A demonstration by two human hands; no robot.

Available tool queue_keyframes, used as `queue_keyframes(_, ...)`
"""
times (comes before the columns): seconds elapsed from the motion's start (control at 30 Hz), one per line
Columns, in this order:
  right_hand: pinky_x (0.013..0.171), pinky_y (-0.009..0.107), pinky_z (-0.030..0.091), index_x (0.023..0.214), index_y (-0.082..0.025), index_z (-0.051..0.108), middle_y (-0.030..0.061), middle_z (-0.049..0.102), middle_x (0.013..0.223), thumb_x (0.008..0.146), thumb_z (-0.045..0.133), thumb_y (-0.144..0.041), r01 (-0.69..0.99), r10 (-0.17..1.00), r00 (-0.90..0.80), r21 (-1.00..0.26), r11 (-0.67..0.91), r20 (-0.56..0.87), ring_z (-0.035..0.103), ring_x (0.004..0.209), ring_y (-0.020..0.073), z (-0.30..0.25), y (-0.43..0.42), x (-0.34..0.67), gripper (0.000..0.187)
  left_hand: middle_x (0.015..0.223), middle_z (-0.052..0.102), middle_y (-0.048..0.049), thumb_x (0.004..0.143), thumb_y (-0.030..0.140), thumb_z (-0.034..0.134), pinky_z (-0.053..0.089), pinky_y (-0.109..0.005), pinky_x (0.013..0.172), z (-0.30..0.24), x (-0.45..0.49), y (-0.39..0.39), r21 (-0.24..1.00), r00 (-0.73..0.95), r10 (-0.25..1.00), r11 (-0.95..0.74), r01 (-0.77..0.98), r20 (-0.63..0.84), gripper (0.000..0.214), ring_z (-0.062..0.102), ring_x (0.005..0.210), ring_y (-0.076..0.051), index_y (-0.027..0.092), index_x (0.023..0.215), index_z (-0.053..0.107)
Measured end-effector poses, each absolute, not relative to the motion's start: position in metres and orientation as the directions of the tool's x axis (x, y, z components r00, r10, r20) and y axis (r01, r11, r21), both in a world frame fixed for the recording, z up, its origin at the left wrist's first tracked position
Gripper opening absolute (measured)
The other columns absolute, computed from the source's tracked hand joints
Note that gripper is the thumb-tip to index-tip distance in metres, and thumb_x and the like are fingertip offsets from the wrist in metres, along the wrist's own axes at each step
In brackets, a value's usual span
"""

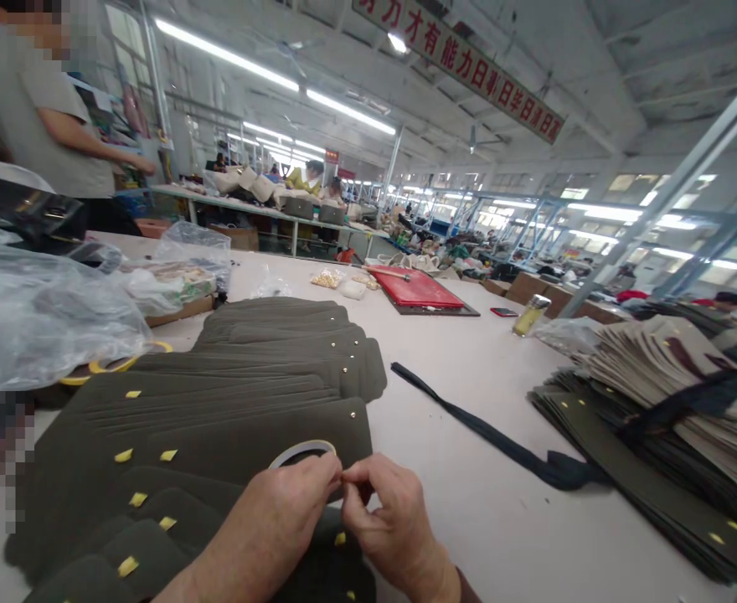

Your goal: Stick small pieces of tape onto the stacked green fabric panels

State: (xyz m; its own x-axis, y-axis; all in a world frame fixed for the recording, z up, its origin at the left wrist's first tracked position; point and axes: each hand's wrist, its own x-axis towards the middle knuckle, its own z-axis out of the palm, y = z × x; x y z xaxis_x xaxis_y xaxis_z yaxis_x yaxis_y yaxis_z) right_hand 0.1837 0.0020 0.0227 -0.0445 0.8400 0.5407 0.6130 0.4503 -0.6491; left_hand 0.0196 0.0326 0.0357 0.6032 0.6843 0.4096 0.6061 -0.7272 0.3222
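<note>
My left hand (286, 502) grips a roll of tape (302, 446), with a thin yellow outer edge and a pale inside. Thumb and fingertips of my right hand (394, 511) are pinched together, touching my left fingertips by the roll; whatever lies between them is too small to make out. Beneath both hands, dark olive fabric pieces (236, 427) overlap in a fanned layer. Several small yellow tabs (138, 499) are stuck on them, and small shiny metal studs (353, 414) dot their right ends.
A black strap (481, 427) lies right of the pieces. Stacked panels (632, 452) stand at the right edge. Farther back are a red board (415, 287), a phone (502, 311) and a jar (530, 316). Clear plastic bags (48, 310) crowd the left. A co-worker (48, 117) stands beyond them.
</note>
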Motion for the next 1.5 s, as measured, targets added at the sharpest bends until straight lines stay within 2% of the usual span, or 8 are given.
queue_keyframes(0.13, 0.042, 0.021, 0.043, 0.065, -0.016, 0.061, -0.0015, 0.059, 0.050, 0.074, 0.059, -0.025, 0.168, 0.986, 0.158, -0.985, 0.027, 0.054, 0.053, 0.041, 0.0108, 0.024, 0.011, 0.184, 0.013, 0.067, 0.058, 0.0012, 0.090, 0.008, 0.035, 0.037, -0.025, 0.050, 0.031, 0.026, 0.027, 0.269, 0.617, 0.585, -0.803, 0.532, 0.526, 0.022, 0.056, 0.057, -0.014, 0.021, 0.081, 0.049)
queue_keyframes(0.2, 0.040, 0.021, 0.044, 0.064, -0.015, 0.061, -0.0027, 0.057, 0.046, 0.069, 0.066, -0.034, -0.034, 0.980, 0.158, -0.992, -0.119, -0.123, 0.052, 0.037, 0.0099, 0.021, 0.018, 0.193, 0.020, 0.068, 0.057, 0.0008, 0.091, 0.009, 0.036, 0.039, -0.026, 0.052, 0.030, 0.029, 0.024, 0.242, 0.626, 0.569, -0.812, 0.532, 0.533, 0.021, 0.055, 0.059, -0.015, 0.021, 0.082, 0.050)
queue_keyframes(0.27, 0.042, 0.021, 0.047, 0.069, -0.013, 0.064, -0.0024, 0.060, 0.048, 0.063, 0.073, -0.038, -0.088, 0.967, 0.141, -0.976, -0.199, -0.210, 0.054, 0.040, 0.0094, 0.016, 0.024, 0.206, 0.027, 0.074, 0.059, -0.0008, 0.091, 0.010, 0.040, 0.042, -0.028, 0.057, 0.029, 0.030, 0.025, 0.189, 0.647, 0.605, -0.781, 0.595, 0.464, 0.016, 0.056, 0.064, -0.017, 0.020, 0.084, 0.051)
queue_keyframes(0.4, 0.044, 0.018, 0.045, 0.075, -0.011, 0.067, -0.0010, 0.062, 0.053, 0.067, 0.073, -0.041, 0.033, 0.969, 0.106, -0.973, -0.227, -0.222, 0.055, 0.043, 0.0081, 0.002, 0.027, 0.230, 0.032, 0.090, 0.062, -0.0056, 0.088, 0.010, 0.048, 0.048, -0.032, 0.068, 0.024, 0.031, 0.033, 0.078, 0.703, 0.675, -0.731, 0.677, 0.224, 0.011, 0.056, 0.084, -0.022, 0.018, 0.088, 0.054)
queue_keyframes(0.6, 0.042, 0.017, 0.042, 0.079, -0.012, 0.070, -0.0020, 0.060, 0.053, 0.074, 0.066, -0.033, 0.257, 0.966, 0.033, -0.932, -0.256, -0.257, 0.051, 0.041, 0.0066, -0.002, 0.019, 0.234, 0.022, 0.088, 0.061, -0.0029, 0.089, 0.014, 0.051, 0.048, -0.031, 0.067, 0.017, 0.034, 0.028, 0.143, 0.754, 0.656, -0.751, 0.644, 0.048, 0.005, 0.054, 0.080, -0.020, 0.019, 0.089, 0.054)
queue_keyframes(0.87, 0.043, 0.017, 0.037, 0.072, -0.014, 0.069, -0.0024, 0.058, 0.054, 0.078, 0.059, -0.023, 0.475, 0.972, -0.048, -0.861, -0.182, -0.231, 0.047, 0.045, 0.0074, 0.008, 0.004, 0.231, 0.015, 0.090, 0.059, -0.0016, 0.090, 0.015, 0.051, 0.046, -0.031, 0.069, 0.014, 0.028, 0.022, 0.222, 0.751, 0.652, -0.752, 0.621, 0.107, 0.005, 0.053, 0.079, -0.019, 0.020, 0.090, 0.053)
queue_keyframes(1.27, 0.052, 0.021, 0.042, 0.073, -0.016, 0.072, 0.0000, 0.070, 0.065, 0.078, 0.057, -0.018, 0.607, 0.979, -0.125, -0.793, -0.054, -0.162, 0.058, 0.057, 0.0123, 0.012, -0.001, 0.228, 0.016, 0.087, 0.060, -0.0032, 0.089, 0.014, 0.050, 0.047, -0.034, 0.068, 0.014, 0.027, 0.023, 0.210, 0.761, 0.644, -0.756, 0.619, 0.077, 0.007, 0.051, 0.079, -0.021, 0.020, 0.087, 0.054)
queue_keyframes(1.5, 0.055, 0.022, 0.042, 0.072, -0.019, 0.070, -0.0006, 0.068, 0.064, 0.078, 0.055, -0.014, 0.750, 0.984, -0.169, -0.655, 0.091, -0.057, 0.059, 0.057, 0.0133, 0.012, -0.002, 0.221, 0.016, 0.086, 0.059, -0.0042, 0.089, 0.014, 0.050, 0.046, -0.032, 0.068, 0.017, 0.027, 0.022, 0.222, 0.760, 0.645, -0.755, 0.617, 0.085, 0.008, 0.051, 0.079, -0.020, 0.019, 0.087, 0.055)
